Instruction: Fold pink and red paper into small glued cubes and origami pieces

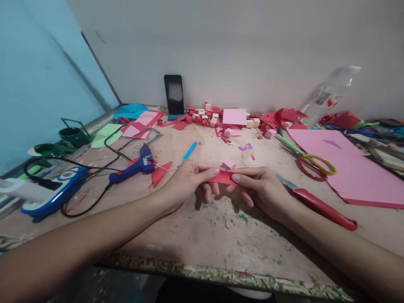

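A small red paper strip [223, 177] is stretched between my two hands, above the middle of the wooden table [202, 248]. My left hand [197, 181] pinches its left end between thumb and fingers. At the right end, the thumb and forefinger of my right hand [260, 185] are closed on it in the same way. Just behind the strip sits a small pink paper cube [229, 164]. A blue pen-like stick [187, 153] lies beyond my left hand. To the right of my right hand rests a red-handled cutter [322, 207] with a metal blade.
On the left are a blue glue gun [134, 169] with its cord and a blue-white power strip [57, 193]. A phone [174, 94] leans at the back beside paper cubes. Scissors [311, 162], pink sheets [356, 168] and a plastic bottle [328, 97] occupy the right.
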Tool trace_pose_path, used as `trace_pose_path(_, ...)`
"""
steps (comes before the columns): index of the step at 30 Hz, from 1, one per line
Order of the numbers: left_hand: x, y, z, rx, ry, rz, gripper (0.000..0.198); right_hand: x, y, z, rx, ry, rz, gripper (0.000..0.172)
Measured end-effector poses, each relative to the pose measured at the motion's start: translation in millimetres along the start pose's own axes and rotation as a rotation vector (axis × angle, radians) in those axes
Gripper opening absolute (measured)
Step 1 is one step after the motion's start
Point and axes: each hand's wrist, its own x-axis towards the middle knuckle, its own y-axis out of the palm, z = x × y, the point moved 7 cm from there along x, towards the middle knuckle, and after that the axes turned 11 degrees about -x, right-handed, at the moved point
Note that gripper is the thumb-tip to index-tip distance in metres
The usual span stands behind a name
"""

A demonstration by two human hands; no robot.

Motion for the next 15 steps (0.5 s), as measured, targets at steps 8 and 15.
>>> trace_pose_path(8, 1.9, -6.4, 1.5, -0.011, -0.041, -0.050, 0.045, -0.8, 1.0, -1.7, 0.004, -0.044, -0.023, 0.033)
trace_pose_path(15, 2.4, -7.8, 2.3, 0.023, -0.047, -0.043, 0.033, -1.7, 0.3, 2.7, -0.062, -0.050, -0.039, 0.031)
